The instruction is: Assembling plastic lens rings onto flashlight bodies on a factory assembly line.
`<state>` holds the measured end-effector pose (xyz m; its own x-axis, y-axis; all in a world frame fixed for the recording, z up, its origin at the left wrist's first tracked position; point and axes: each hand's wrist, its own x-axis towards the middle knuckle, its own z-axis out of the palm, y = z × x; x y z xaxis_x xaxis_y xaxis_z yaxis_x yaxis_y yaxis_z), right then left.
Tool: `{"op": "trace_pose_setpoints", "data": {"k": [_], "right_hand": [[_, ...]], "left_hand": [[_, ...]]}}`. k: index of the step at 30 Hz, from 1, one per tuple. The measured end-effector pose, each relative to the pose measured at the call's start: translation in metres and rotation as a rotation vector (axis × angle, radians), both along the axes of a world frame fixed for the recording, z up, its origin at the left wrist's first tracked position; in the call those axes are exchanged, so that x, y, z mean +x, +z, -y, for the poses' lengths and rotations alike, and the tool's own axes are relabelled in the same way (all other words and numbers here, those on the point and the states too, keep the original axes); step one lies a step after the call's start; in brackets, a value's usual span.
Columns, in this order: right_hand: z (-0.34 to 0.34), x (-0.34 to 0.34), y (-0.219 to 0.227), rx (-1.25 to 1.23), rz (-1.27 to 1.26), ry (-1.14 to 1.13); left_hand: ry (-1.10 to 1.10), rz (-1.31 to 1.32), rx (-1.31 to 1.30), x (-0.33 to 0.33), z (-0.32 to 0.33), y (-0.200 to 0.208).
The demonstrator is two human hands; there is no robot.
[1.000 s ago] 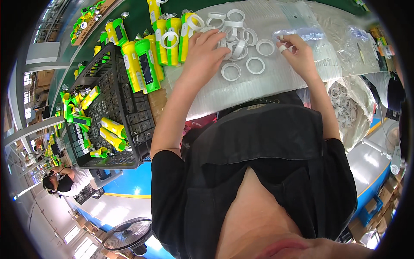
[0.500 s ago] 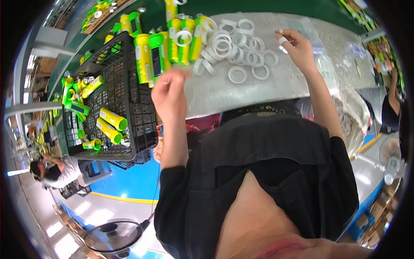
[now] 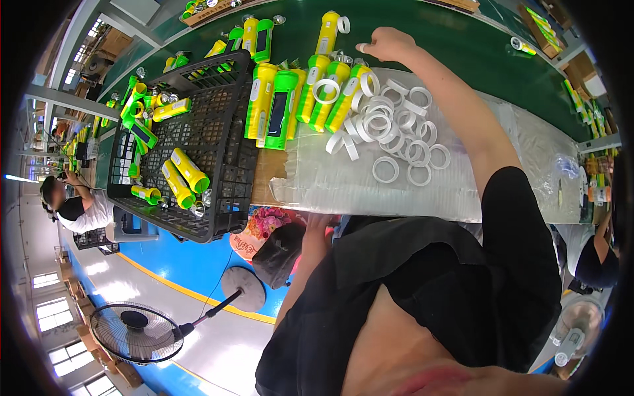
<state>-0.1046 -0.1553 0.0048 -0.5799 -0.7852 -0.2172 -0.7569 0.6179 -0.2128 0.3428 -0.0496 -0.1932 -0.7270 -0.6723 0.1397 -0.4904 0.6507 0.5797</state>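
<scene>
Right hand (image 3: pixel 386 45) reaches beyond the ring pile (image 3: pixel 389 129), fingers curled, pinching what looks like a white ring (image 3: pixel 362 47) beside the yellow flashlight (image 3: pixel 328 33) – fitting step, probably; seating it calls for square alignment – left hand (image 3: pixel 316 224) (below the pile, at the table edge) unreadable.

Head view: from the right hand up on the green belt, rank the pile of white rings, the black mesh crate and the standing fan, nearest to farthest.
1. Pile of white rings: just below the right hand, on the grey sheet.
2. Black mesh crate: off to the left, at the bench edge, holding yellow and green flashlights.
3. Standing fan: farthest, down on the floor at lower left.
</scene>
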Motion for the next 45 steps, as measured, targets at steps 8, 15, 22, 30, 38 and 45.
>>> {"op": "trace_pose_setpoints", "data": {"k": [8, 15, 22, 30, 38, 45], "right_hand": [[-0.040, 0.025, -0.027, -0.627, 0.285, 0.306], [-0.069, 0.038, -0.037, -0.873, 0.445, 0.242], [-0.123, 0.026, -0.046, -0.935, 0.680, 0.063], [-0.146, 0.034, -0.039, -0.993, 0.838, 0.027], [-0.156, 0.040, -0.039, -1.001, 0.883, 0.028], [-0.160, 0.043, -0.039, -1.002, 0.894, 0.004]], "left_hand": [[-0.089, -0.469, -0.285, -0.065, 0.058, 0.153], [-0.131, -0.123, -0.505, -0.171, 0.124, 0.159], [-0.087, 0.367, -0.486, -0.220, 0.127, 0.164], [-0.024, 0.218, -0.180, -0.221, 0.143, 0.160], [-0.088, 0.295, -0.396, -0.229, 0.131, 0.161], [-0.026, 0.511, -0.287, -0.248, 0.126, 0.176]]}}
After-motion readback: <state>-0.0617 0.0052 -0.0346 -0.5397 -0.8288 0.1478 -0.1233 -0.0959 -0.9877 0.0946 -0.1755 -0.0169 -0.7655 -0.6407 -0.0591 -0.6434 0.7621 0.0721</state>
